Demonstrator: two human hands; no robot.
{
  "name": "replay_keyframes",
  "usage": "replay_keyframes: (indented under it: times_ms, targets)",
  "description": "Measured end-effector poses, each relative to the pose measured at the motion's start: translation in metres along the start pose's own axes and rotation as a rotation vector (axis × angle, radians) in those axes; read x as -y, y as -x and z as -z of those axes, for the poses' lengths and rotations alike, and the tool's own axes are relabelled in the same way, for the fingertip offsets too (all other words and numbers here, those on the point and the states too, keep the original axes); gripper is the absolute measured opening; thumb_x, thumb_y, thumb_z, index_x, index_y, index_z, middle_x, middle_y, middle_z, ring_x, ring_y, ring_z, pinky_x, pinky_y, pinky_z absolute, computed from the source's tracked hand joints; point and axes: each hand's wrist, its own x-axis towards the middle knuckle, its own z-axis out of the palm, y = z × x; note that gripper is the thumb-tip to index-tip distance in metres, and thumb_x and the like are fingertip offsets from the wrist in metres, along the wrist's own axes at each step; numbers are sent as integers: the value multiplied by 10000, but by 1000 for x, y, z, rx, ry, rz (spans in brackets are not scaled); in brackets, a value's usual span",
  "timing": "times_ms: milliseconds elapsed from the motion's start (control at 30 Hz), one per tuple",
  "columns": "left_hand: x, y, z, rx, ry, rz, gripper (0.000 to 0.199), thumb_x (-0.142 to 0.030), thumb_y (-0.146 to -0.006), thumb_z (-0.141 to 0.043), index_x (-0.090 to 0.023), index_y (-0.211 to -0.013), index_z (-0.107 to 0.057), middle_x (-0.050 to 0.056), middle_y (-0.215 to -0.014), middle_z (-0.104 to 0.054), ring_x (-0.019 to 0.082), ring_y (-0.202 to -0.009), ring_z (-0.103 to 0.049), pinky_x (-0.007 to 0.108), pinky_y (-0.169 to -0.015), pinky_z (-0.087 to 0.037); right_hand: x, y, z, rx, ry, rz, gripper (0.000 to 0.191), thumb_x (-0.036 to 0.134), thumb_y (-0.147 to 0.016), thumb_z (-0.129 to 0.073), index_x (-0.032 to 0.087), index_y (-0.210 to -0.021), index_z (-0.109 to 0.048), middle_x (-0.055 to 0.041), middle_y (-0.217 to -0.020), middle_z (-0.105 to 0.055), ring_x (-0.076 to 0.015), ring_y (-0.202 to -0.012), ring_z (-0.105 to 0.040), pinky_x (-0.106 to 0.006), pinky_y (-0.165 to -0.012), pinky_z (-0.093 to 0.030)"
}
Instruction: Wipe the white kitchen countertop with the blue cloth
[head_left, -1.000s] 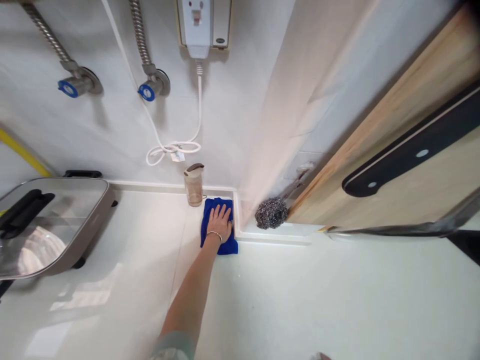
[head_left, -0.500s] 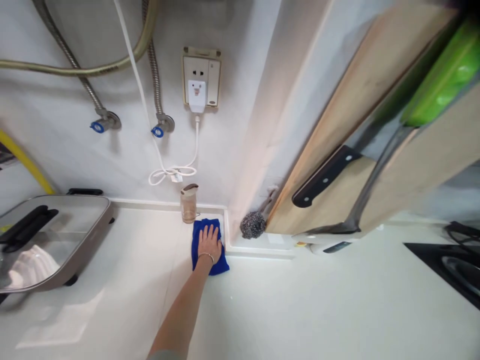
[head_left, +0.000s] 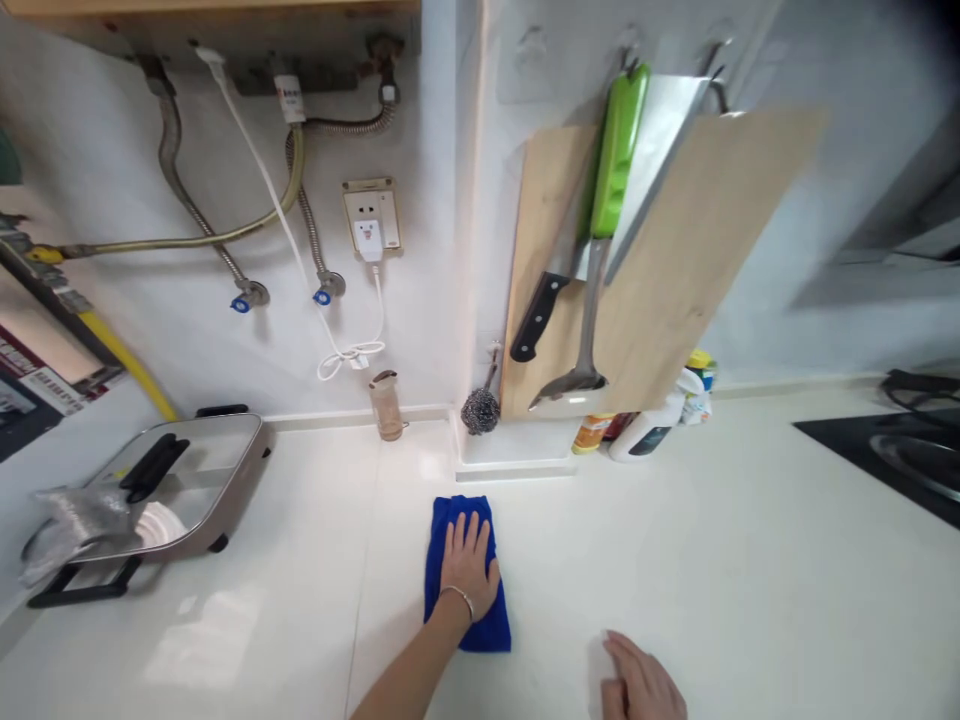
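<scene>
A blue cloth [head_left: 466,575] is spread flat on the white countertop [head_left: 712,560], a little way out from the wall corner. The left hand [head_left: 468,566] is laid palm-down on the cloth, fingers extended and slightly spread; nothing is gripped, the cloth is only pressed under the palm. A thin bracelet is worn at that wrist. The right hand [head_left: 641,682] is rested on the bare countertop near the lower edge, well apart from the cloth, flat and open, with nothing held.

At the back, against the wall, 1 small lidded jar [head_left: 387,406] is seen, translucent and brownish; its contents cannot be told. A steel scouring ball [head_left: 479,410] is set just beside the corner ledge. Further right, several bottles [head_left: 651,428] are grouped below 2 hanging cutting boards [head_left: 675,270], a knife [head_left: 540,310] and a green-handled utensil [head_left: 604,230]; what the bottles contain is not visible. At the left, a lidded electric pan [head_left: 180,480] is stood on the counter, and something pale shows through its glass lid.
</scene>
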Motion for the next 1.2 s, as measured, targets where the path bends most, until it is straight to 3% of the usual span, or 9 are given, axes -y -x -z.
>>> replay_keyframes:
  times_ms: [200, 333, 467, 600, 700, 800, 967, 1100, 1200]
  targets:
    - [-50, 20, 3, 128, 105, -223, 704, -441, -931, -390, -263, -1568, -149, 49, -1688, -114, 313, -1560, -45, 612, -1288, -141, 22, -4, 11, -11, -6, -45, 349, 211, -899, -436, 203, -1229, -547, -96, -1212, -670, -243, -1109, -614, -461, -1005, -457]
    - [-70, 30, 4, 171, 141, -344, 698, -476, -938, -382, -266, -1566, -159, 43, -1689, -124, 303, -1563, -29, 596, -1291, -141, 28, -7, 18, -16, -36, -67, 356, 175, -909, -416, 189, -1245, -533, -103, -1213, -655, -243, -1130, -591, -480, -1020, -442]
    - [-73, 43, 9, 221, 126, -520, 705, -430, -924, -429, -282, -1562, -169, 32, -1685, -162, 284, -1566, -56, 581, -1287, -156, 29, -10, 20, -24, -69, -85, 358, 143, -910, -390, 184, -1239, -525, -105, -1214, -642, -239, -1145, -569, -493, -1039, -432]
    - [-63, 53, 21, 367, 147, -749, 693, -416, -908, -459, -304, -1550, -221, 29, -1667, -244, 285, -1559, -126, 589, -1279, -155, 32, -12, 23, -35, -116, -120, 347, 127, -903, -383, 192, -1199, -551, -98, -1188, -648, -240, -1132, -569, -485, -1017, -458]
    - [-57, 59, 28, 422, 169, -826, 678, -392, -904, -478, -329, -1540, -251, 24, -1656, -274, 274, -1555, -146, 579, -1281, -154, 32, -11, 24, -56, -151, -140, 337, 130, -906, -391, 190, -1186, -567, -103, -1179, -653, -245, -1133, -571, -497, -1023, -468]
    - [-55, 72, 28, 388, 137, -777, 722, -353, -879, -541, -316, -1540, -253, 54, -1661, -254, 284, -1545, -188, 578, -1269, -214, 30, -9, 27, -97, -198, -154, 340, 127, -903, -386, 188, -1185, -567, -105, -1177, -655, -245, -1128, -582, -504, -1004, -496]
    - [-50, 116, 17, 167, 32, -465, 709, -296, -928, -473, -243, -1561, -158, 107, -1650, -270, 299, -1526, -242, 611, -1214, -339, 47, -25, 28, -209, -217, -108, 377, 127, -892, -414, 201, -1233, -556, -105, -1240, -648, -243, -1198, -573, -544, -1071, -468]
    - [-44, 137, 12, 72, -45, -404, 632, -320, -973, -390, -279, -1558, -155, 82, -1631, -318, 294, -1510, -285, 619, -1184, -386, 78, -51, 14, -53, -258, 43, 433, 112, -886, -404, 179, -1288, -551, -110, -1338, -623, -209, -1297, -527, -478, -1139, -438]
    - [-38, 135, 16, 111, -65, -441, 636, -349, -974, -394, -281, -1557, -149, 78, -1637, -305, 294, -1515, -273, 606, -1188, -388, 94, -60, 4, 122, -168, 106, 512, 110, -867, -407, 152, -1362, -530, -116, -1450, -551, -229, -1406, -424, -473, -1173, -397]
